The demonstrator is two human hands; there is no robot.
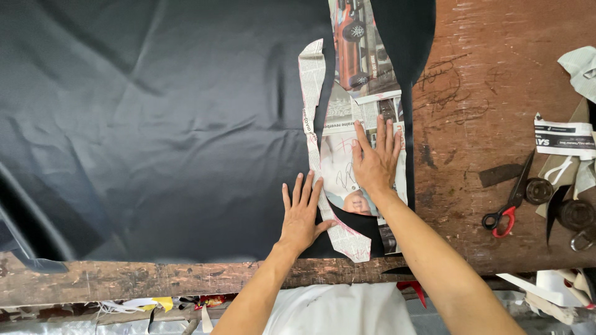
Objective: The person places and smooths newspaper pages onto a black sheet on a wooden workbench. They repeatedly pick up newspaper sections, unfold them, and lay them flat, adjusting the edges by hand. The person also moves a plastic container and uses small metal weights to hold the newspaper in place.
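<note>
You had both hands flat and open: your left hand [302,214] pressed the black fabric [155,124] at the edge of the curved newspaper pattern strip [312,105], and your right hand [375,160] held down the wider newspaper pattern piece [363,93] at twelve o'clock from it. The patterns lay placed; I judge the fabric not yet cut around them. At three o'clock on the wooden worktop [472,93], red-handled scissors [510,201] lay beside a black-banded printed paper slip [565,138].
</note>
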